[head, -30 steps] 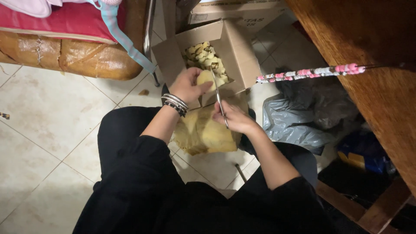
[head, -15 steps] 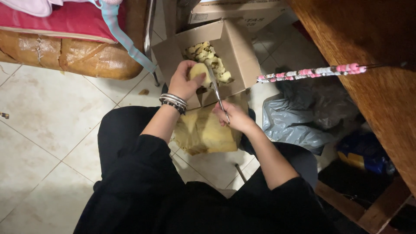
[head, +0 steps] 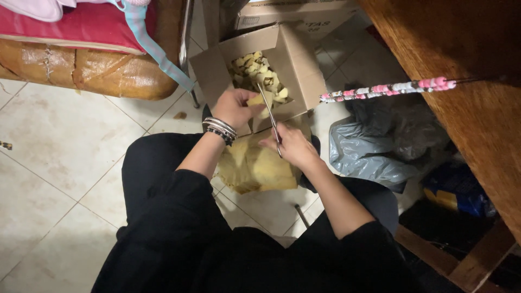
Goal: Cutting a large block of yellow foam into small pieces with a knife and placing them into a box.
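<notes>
Yellow sheet [head: 255, 168] draped over the lap, right hand [head: 290, 145] gripping scissors [head: 269, 111], left hand [head: 234, 106] pinching a yellow piece [head: 256, 100] over the open cardboard box [head: 296, 59] of cuttings on tiled floor [head: 65, 141], grey bag [head: 380, 146] beside, beaded stick [head: 388, 89] beyond.

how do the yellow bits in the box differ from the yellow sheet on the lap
The yellow bits are many small cut pieces heaped in the cardboard box; the yellow sheet is one large crumpled piece across the knees, outside the box. Both share the same dull yellow.
</notes>
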